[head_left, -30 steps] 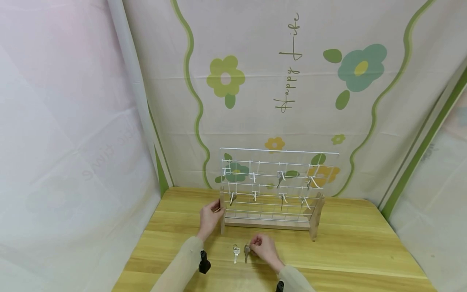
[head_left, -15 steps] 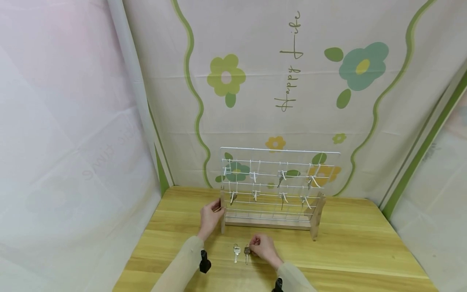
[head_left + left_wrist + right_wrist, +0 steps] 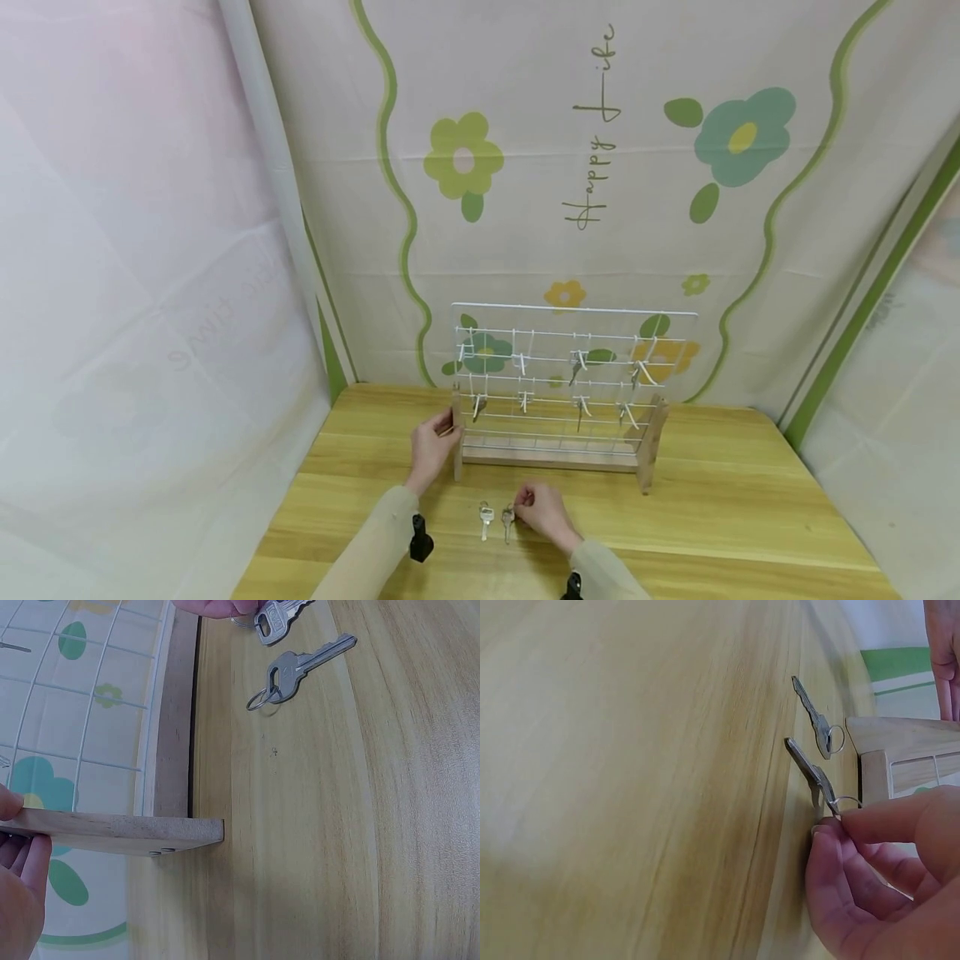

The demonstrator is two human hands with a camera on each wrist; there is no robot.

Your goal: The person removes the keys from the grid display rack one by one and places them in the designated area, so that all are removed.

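My left hand (image 3: 431, 450) grips the left wooden upright (image 3: 127, 826) of a white wire rack (image 3: 573, 310), thumb on one face and fingers on the other. In front of the rack, my right hand (image 3: 543, 510) pinches a metal key (image 3: 810, 771) by the edge of its head, close to its small ring. That key is tilted over the table and casts a shadow beside it. To its left a second silver key (image 3: 296, 673) with a split ring lies flat on the wood.
White hooks (image 3: 522, 364) stick out from the grid in two rows, and several carry hanging keys (image 3: 579, 421). The rack's wooden base bar (image 3: 551, 458) stands on the wooden table (image 3: 750, 500). A flowered curtain (image 3: 525, 233) encloses the back and sides.
The key in my right hand has turned slightly, its blade swinging from slanted to pointing straight toward me. My left hand stays on the upright.
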